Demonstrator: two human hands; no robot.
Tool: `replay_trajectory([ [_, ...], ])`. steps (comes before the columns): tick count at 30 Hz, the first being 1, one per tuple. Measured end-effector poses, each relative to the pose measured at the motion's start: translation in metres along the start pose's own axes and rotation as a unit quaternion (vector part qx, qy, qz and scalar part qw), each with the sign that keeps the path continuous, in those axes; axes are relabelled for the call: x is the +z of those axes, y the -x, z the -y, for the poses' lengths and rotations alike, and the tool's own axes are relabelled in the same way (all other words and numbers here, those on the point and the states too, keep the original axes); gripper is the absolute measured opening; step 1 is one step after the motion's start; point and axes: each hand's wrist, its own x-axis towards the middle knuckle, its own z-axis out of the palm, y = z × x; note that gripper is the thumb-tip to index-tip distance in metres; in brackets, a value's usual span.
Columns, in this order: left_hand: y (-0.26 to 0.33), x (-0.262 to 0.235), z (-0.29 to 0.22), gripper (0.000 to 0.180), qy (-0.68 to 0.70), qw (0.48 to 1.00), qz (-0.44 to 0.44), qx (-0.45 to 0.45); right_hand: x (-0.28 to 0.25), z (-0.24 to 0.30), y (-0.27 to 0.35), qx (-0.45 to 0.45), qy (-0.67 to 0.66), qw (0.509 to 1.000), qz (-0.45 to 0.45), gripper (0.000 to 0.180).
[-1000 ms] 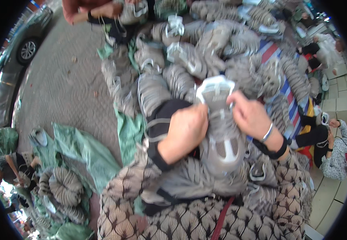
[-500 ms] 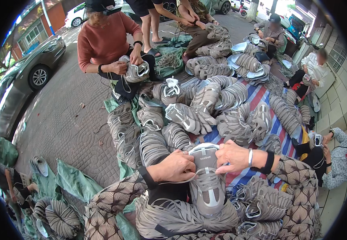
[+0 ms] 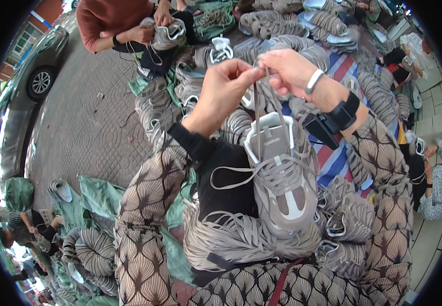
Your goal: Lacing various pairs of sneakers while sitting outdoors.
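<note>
A grey sneaker upper (image 3: 286,201) with a white-lined collar rests across my lap, toe toward me. Its laces cross over the tongue, and one loop hangs out to the left. Two strands of shoelace (image 3: 257,109) rise from it to my raised hands. My left hand (image 3: 223,92) pinches lace between thumb and fingertips. Fingertips of my right hand (image 3: 292,74) meet the left ones, also closed on lace. Just how the strands cross between the fingertips is too small to tell. Beneath the shoe lies a thick bundle of loose grey laces (image 3: 226,239).
More grey uppers (image 3: 346,211) are piled at my right, and rows of them (image 3: 152,104) lie ahead. A striped sheet (image 3: 335,158) spreads beneath some. Green sacking (image 3: 98,196) lies at left. A person in a rust top (image 3: 110,23) handles a shoe ahead; others sit at right.
Both hands have gone from beside the shoe's tongue to up above it, drawing lace upward. The view has tilted down, and a lace loop now sticks out at the shoe's left.
</note>
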Motion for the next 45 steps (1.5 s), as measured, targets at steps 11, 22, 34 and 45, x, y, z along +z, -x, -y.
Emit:
replay_trajectory([
  [11,-0.013,0.024,-0.001,0.044,0.18,0.962,0.149,-0.142,-0.061,0.036,-0.101,-0.151,-0.288,0.946,-0.008,0.022],
  [22,-0.043,-0.001,0.008,0.027,0.037,0.993,0.077,-0.079,-0.006,-0.03,0.042,0.034,-0.101,0.959,0.262,0.027],
  [34,0.101,0.025,0.003,0.017,-0.356,0.92,0.157,0.037,-0.022,-0.072,0.04,-0.073,-0.251,0.953,0.155,0.026],
  [45,0.109,0.019,-0.001,0.018,-0.322,0.91,0.261,0.019,-0.023,-0.06,0.068,-0.085,-0.243,0.958,0.125,0.027],
])
